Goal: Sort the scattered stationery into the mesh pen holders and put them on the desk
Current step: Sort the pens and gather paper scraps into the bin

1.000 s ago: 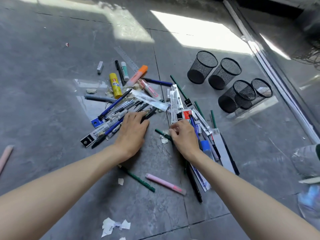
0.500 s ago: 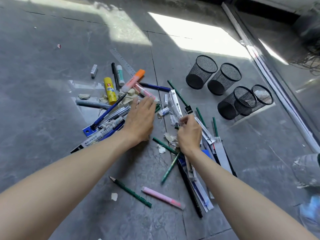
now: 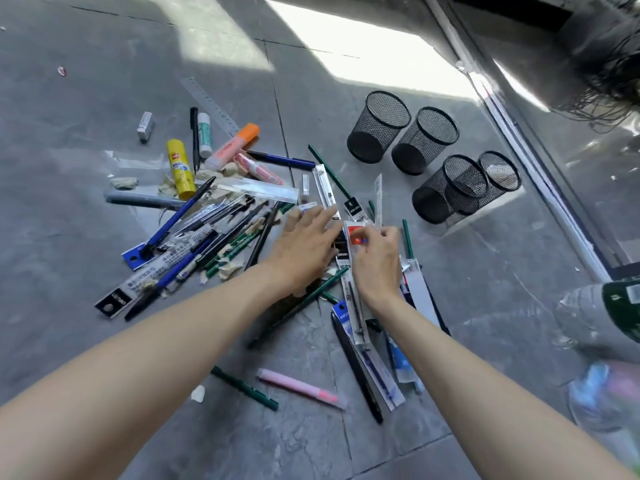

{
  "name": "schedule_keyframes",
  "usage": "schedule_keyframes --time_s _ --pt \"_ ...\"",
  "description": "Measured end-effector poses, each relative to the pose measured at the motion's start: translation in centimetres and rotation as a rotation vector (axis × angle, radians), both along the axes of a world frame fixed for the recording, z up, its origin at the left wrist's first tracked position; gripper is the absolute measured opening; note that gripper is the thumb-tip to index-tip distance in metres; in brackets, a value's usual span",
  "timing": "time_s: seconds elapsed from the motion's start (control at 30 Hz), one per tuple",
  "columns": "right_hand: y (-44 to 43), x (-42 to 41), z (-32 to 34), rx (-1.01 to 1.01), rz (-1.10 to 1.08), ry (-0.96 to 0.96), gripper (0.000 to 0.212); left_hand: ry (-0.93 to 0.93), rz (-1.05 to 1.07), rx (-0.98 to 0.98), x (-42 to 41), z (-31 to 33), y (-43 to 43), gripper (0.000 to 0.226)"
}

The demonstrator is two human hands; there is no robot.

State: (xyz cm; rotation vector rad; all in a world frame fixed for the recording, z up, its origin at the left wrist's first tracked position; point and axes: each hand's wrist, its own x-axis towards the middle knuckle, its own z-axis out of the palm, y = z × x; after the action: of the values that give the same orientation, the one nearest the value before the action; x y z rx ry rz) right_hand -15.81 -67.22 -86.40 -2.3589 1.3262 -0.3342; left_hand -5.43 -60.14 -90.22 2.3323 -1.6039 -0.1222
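Observation:
Scattered stationery covers the grey floor: pens, green pencils, rulers, a yellow glue stick (image 3: 180, 168), an orange highlighter (image 3: 232, 146) and packaged refills. Several black mesh pen holders (image 3: 379, 126) stand at the right, all without contents. My left hand (image 3: 304, 244) lies flat with straight fingers on the middle of the pile. Beside it my right hand (image 3: 377, 258) pinches a red and white refill packet (image 3: 355, 235) between thumb and fingers.
A pink highlighter (image 3: 301, 388) and a green pencil (image 3: 244, 388) lie apart near me. An eraser (image 3: 144, 125) and a steel ruler (image 3: 209, 100) sit at the far left. A metal floor rail (image 3: 540, 174) runs along the right. Paper scraps dot the floor.
My left hand slid right toward my right hand over the pile. The right hand took hold of the red and white packet and lifted its end.

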Motion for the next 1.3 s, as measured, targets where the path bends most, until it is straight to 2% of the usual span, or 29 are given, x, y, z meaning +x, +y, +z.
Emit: schedule_keyframes --time_s 0.07,0.23,0.43,0.6,0.7,0.83,0.97,1.1,1.2,1.3 --pt "0.4 -0.5 -0.4 -0.039 0.042 0.065 0.019 -0.001 -0.045 0.030 -0.1 -0.5 -0.1 0.044" --pt "1.8 -1.4 -1.0 -0.023 0.153 0.172 0.043 0.072 -0.074 -0.137 1.1 -0.7 1.6 0.022" --pt "1.7 -3.0 -0.4 0.068 0.261 0.272 0.066 0.153 -0.122 -0.210 1.6 -0.1 4.6 0.016" --pt "1.2 -4.2 0.3 0.155 0.323 0.301 0.086 0.213 -0.167 -0.102 -0.4 0.1 5.0 0.035" --pt "1.0 -5.2 0.6 0.229 0.362 0.232 0.091 0.303 -0.210 -0.140 -2.2 0.4 4.5 0.032" --pt "0.5 -6.2 1.1 0.328 0.286 -0.005 0.092 0.375 -0.198 -0.035 -2.9 0.4 4.3 0.031" --pt "-0.1 -7.0 1.4 0.325 0.209 -0.050 0.087 0.362 -0.083 -0.085 -1.5 0.6 5.0 0.034" --pt "-0.4 -7.7 1.0 0.300 0.152 -0.042 0.084 0.305 -0.265 -0.179 -3.5 1.0 4.9 0.014" --pt "-0.9 -7.9 0.7 0.322 0.154 -0.089 0.083 0.281 -0.368 -0.214 -5.5 0.3 3.4 0.027" --pt "-1.4 -8.0 0.5 0.348 0.134 -0.121 0.082 0.216 -0.431 -0.116 -5.8 0.3 2.3 0.039"
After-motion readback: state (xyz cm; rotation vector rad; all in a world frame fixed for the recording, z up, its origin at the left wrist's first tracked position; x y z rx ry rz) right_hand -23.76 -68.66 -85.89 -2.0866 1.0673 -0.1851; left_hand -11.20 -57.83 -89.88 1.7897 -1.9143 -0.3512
